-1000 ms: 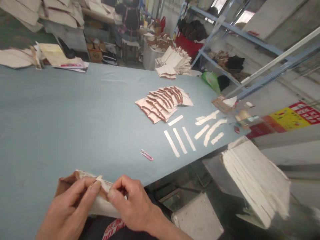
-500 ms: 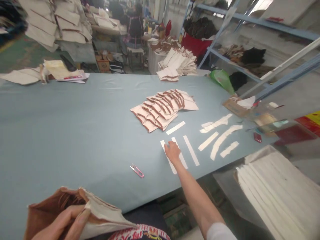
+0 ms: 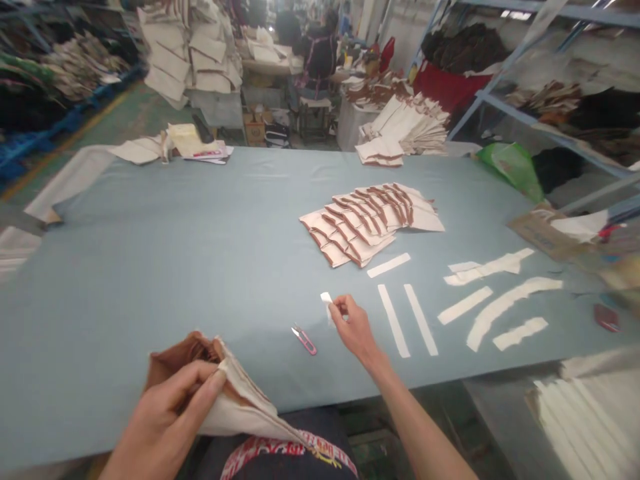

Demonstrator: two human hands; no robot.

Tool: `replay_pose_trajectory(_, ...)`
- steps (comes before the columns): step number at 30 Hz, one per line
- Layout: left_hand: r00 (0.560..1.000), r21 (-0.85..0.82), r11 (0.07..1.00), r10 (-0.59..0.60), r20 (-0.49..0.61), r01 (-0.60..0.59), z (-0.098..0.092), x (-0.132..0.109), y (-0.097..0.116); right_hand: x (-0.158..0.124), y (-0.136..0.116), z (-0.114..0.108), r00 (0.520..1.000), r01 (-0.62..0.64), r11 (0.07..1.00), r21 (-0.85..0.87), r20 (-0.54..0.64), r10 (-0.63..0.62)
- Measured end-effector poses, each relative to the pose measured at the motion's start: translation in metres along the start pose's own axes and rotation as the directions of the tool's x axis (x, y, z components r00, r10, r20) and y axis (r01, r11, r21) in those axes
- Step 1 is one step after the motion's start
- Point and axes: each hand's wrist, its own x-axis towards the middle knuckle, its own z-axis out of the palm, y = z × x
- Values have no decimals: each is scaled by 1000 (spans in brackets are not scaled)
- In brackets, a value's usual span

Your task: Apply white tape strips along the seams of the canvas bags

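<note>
While the head view shows one white strip (image 3: 325, 297) in hand, apart from the cloth pouch (image 3: 245, 393), other strips (image 3: 394, 321) lie loose right of the pink snips (image 3: 305, 341). Left of the snips and nearer, the left hand (image 3: 170, 417) pinches the pouch's edge, thumb against fingers. Just right of the snips, the right hand (image 3: 354, 329) has thumb and fingers pressed together on its strip.

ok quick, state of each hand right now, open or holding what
Left hand: closed, pinching the edge of a cream-and-brown fabric piece.
Right hand: closed, holding a white strip.
</note>
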Motion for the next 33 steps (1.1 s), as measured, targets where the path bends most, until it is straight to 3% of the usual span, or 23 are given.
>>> replay_pose_trajectory(3, 994, -160, 983, -76, 80, 88, -11, 12, 9, -28, -67, 4, 991, 105, 986, 128, 69, -115)
replay_pose_trajectory(7, 984, -285, 954, -44, 172, 92, -31, 21, 3, -58, -149, -1, 958, 191, 943, 274, 155, -240)
replay_pose_trajectory(10, 979, -389, 916, -21, 201, 100, -44, 20, -6, -74, -194, -5, 902, 316, 887, 336, 184, -391)
replay_pose_trajectory(13, 979, -477, 875, 17, 204, 84, -52, 15, -12, -85, -224, -5, 821, 439, 828, 347, 220, -527)
replay_pose_trajectory(17, 981, -539, 837, 13, 192, 94, -60, 9, -15, -90, -245, 3, 734, 525, 759, 385, 246, -633)
replay_pose_trajectory(23, 992, -436, 899, 3, 125, 52, -70, 0, -19, -92, -249, 25, 804, 315, 890, 331, 405, -435)
replay_pose_trajectory(33, 993, -468, 883, 27, 113, 29, -70, -14, -21, -109, -244, 27, 791, 449, 862, 233, 344, -506)
